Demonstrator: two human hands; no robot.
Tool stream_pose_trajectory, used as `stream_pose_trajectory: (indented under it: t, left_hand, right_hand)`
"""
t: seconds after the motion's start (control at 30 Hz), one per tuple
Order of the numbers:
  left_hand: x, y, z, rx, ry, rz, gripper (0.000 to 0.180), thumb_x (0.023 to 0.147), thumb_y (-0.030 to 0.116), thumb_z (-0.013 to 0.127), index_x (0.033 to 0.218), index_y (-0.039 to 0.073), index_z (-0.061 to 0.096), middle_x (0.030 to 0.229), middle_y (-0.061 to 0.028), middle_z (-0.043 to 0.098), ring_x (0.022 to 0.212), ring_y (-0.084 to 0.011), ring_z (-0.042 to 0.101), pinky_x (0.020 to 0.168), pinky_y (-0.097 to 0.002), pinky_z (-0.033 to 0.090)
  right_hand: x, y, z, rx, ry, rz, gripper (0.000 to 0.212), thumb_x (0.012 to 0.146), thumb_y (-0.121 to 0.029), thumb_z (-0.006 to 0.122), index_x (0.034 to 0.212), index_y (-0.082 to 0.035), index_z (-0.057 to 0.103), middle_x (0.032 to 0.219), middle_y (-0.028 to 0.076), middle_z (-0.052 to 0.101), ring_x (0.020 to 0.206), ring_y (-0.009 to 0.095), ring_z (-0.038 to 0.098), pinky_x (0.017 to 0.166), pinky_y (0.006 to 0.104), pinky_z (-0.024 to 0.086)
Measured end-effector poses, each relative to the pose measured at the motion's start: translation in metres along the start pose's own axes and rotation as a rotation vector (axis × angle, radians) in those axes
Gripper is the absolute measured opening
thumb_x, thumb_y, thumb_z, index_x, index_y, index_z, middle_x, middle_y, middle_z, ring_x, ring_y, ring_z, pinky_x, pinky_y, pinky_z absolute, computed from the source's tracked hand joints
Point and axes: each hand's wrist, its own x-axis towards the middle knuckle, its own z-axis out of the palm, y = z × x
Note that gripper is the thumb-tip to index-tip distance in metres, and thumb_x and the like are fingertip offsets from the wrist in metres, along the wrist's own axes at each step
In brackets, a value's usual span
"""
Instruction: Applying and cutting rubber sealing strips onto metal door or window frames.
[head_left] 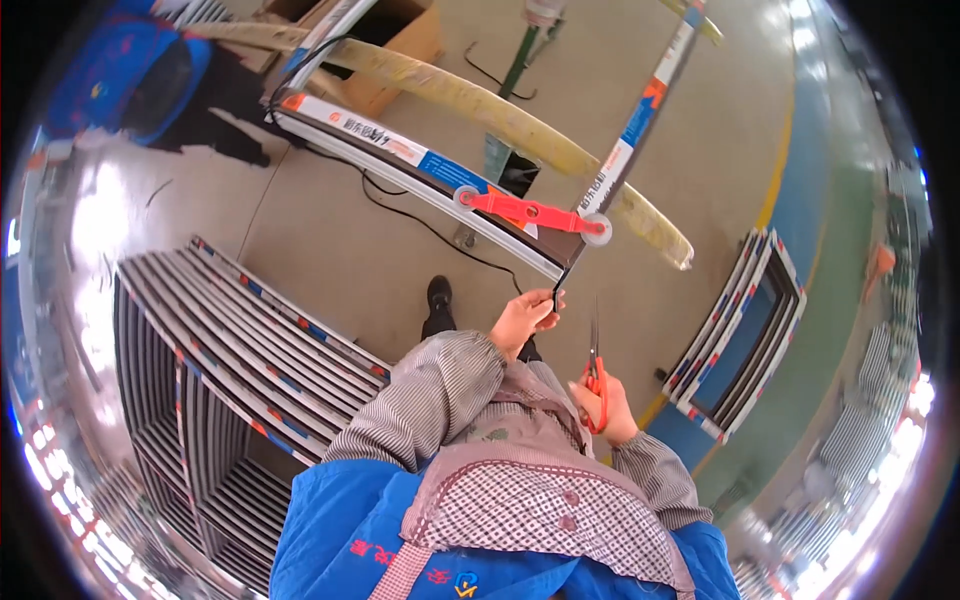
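Note:
Close to the near corner of a window frame (400, 160), my left hand (524, 322) pinches the end of a black rubber strip (556, 294). The strip runs up to that corner, and a longer length of it hangs below the frame. Lower and to the right, my right hand (612, 408) grips scissors (597, 378) by their orange-red handles, with the blades pointing up and away from me. A red roller tool (530, 210) with a pale wheel at each end lies across the frame's corner, touched by neither hand.
Padded yellowish bars (480, 100) support the frame. Many stacked frames (240, 350) stand at the left, with a smaller stack (740, 335) at the right. A cardboard box (405, 55) sits behind. Another person in blue (130, 75) is at the upper left.

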Motion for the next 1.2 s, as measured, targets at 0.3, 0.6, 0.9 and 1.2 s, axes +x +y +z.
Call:
stream_pose_trajectory:
  t: [0.3,0.6,0.9,1.2]
  left_hand:
    - [0.011,-0.042,0.026,-0.675,-0.003,0.158,0.022,0.089,0.013,0.047,0.109,0.005,0.051,0.099,-0.0049,0.057,0.086,-0.0148,0.057,0.082,-0.0294,0.047]
    - [0.023,-0.056,0.041,-0.822,-0.053,0.356,0.018,0.085,0.012,0.053,0.103,0.007,0.052,0.099,-0.0042,0.057,0.090,-0.0166,0.055,0.088,-0.0336,0.044]
    - [0.018,-0.057,0.049,-0.866,0.000,0.333,0.017,0.084,0.014,0.055,0.099,0.008,0.053,0.101,-0.0022,0.055,0.089,-0.0147,0.055,0.091,-0.0322,0.044]
    - [0.024,-0.054,0.045,-0.869,0.003,0.366,0.016,0.084,0.012,0.056,0.098,0.007,0.054,0.098,-0.0025,0.056,0.087,-0.0145,0.055,0.089,-0.0323,0.044]
  right_hand:
    - [0.027,-0.006,-0.036,0.048,-0.407,0.178,0.043,0.088,-0.050,0.038,0.082,-0.008,0.045,0.059,-0.003,0.040,0.047,0.005,0.036,0.043,0.0172,0.032]
    - [0.033,-0.013,-0.025,0.123,-0.338,0.230,0.045,0.084,-0.051,0.046,0.072,-0.008,0.047,0.053,-0.003,0.042,0.041,0.006,0.038,0.039,0.0179,0.033]
    - [0.039,-0.009,-0.020,0.146,-0.304,0.189,0.044,0.084,-0.050,0.047,0.072,-0.008,0.047,0.052,-0.003,0.043,0.040,0.006,0.039,0.037,0.0187,0.032]
    - [0.049,-0.010,-0.027,-0.106,-0.331,0.020,0.040,0.087,-0.044,0.045,0.070,-0.008,0.044,0.050,-0.003,0.040,0.039,0.005,0.035,0.036,0.0211,0.027]
